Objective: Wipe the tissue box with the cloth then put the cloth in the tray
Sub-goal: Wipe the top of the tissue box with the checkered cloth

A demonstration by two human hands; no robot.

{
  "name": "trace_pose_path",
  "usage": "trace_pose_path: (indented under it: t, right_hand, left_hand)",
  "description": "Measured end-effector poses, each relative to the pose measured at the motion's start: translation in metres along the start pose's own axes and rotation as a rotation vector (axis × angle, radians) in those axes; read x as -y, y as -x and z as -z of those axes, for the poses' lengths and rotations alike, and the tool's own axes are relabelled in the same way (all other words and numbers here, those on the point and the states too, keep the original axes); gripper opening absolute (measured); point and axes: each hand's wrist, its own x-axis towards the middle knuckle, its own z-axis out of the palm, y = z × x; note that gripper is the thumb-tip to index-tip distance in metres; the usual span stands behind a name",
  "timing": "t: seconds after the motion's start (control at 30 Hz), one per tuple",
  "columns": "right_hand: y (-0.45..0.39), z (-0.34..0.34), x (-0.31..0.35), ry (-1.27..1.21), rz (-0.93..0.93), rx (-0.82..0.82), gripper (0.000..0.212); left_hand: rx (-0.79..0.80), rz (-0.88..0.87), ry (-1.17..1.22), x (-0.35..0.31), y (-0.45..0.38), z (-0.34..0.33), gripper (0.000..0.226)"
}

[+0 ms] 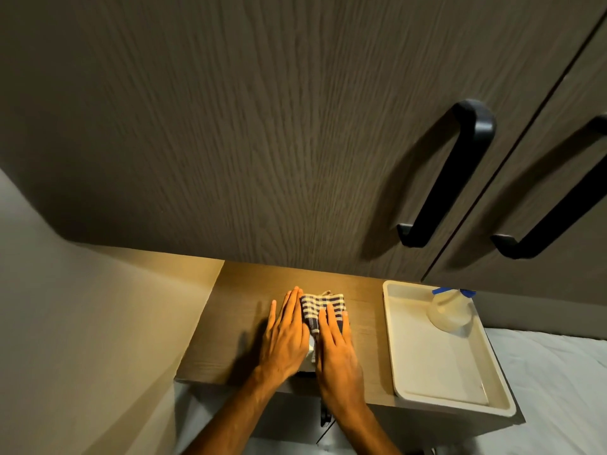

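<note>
Both hands flat on striped cloth (317, 307) over tissue box (310, 351).
Left hand (284, 336), right hand (336, 349) open-palmed, gripping nothing; tray (437, 366) beside; no readable writing.

left hand (285, 336): flat, fingers straight, against left side of cloth
right hand (335, 348): flat on cloth, fingers spread
cloth (320, 307): blue-white striped, draped over box
box (310, 351): mostly hidden, pale bit shows between hands
tray (427, 362): white, right of hands, on shelf
bottle (451, 311): pale, blue top, in tray's far corner
shelf (236, 310): wood, under cabinet
cabinet (295, 126): dark, black handles
</note>
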Motion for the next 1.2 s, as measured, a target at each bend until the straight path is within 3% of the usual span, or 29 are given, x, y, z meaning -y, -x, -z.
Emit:
trace_pose_path:
  t: [0.13, 0.37, 0.57, 0.7, 0.8, 0.97, 1.03, 1.2]
  right_hand:
    - [-0.018, 0.003, 0.001, 0.134, 0.094, 0.008, 0.073]
    - [-0.029, 0.017, 0.007, -0.172, -0.060, 0.002, 0.070]
    - [-0.008, 0.001, 0.002, 0.150, 0.075, 0.011, 0.085]
    - [-0.042, 0.023, 0.011, 0.041, 0.003, 0.061, 0.071]
    - [-0.035, 0.026, 0.010, -0.191, -0.090, 0.000, 0.079]
    - [0.009, -0.001, 0.006, 0.067, 0.025, -0.028, 0.084]
    - [-0.004, 0.002, 0.006, 0.095, 0.067, -0.010, 0.083]
    - [-0.042, 0.031, 0.013, -0.120, -0.075, 0.029, 0.075]
  left_hand:
    - [-0.023, -0.081, -0.051, 0.000, 0.000, 0.001, 0.056]
    - [-0.050, -0.066, -0.111, 0.000, -0.001, -0.002, 0.068]
    - [-0.015, -0.034, -0.036, 0.002, -0.004, -0.003, 0.060]
    - [-0.030, -0.079, -0.128, 0.001, -0.001, -0.003, 0.054]
    - [-0.065, -0.054, -0.101, 0.001, -0.002, -0.002, 0.059]
    - [-0.050, -0.016, 0.022, 0.000, -0.003, 0.001, 0.060]
    - [-0.071, -0.072, -0.038, 0.000, -0.002, 0.001, 0.059]
    - [-0.110, -0.055, -0.101, 0.000, -0.003, -0.002, 0.055]
